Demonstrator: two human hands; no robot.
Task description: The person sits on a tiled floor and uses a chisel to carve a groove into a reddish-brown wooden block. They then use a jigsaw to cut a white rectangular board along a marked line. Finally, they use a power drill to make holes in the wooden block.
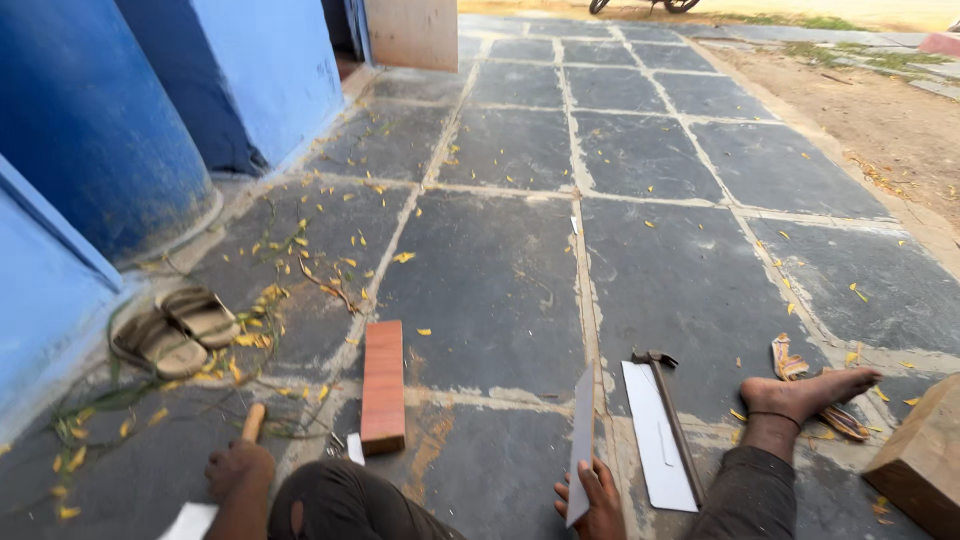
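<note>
**Two hands, two grips on slate floor**

L hand [238, 468] fingers closed round pale wooden handle [253, 422], low-left. R hand [597, 497] fingers pinch thin grey flat strip [582, 440] standing on edge on dark stone floor [500, 280]. Reddish wood block [383, 385] between; hammer [672, 410] on white sheet [655, 440] just right.

We see an outdoor work spot beside a house, not a proper workshop. The ground is a pavement [640, 150] of dark stone slabs with yellow leaves on it, and a blue wall [90, 130] stands at the left. A pair of sandals [175, 330] lies near this wall. A hammer [672, 405], a brick [383, 385] and a wood block [920, 450] lie on the slabs. A dirt road [880, 110] runs along the right.
</note>
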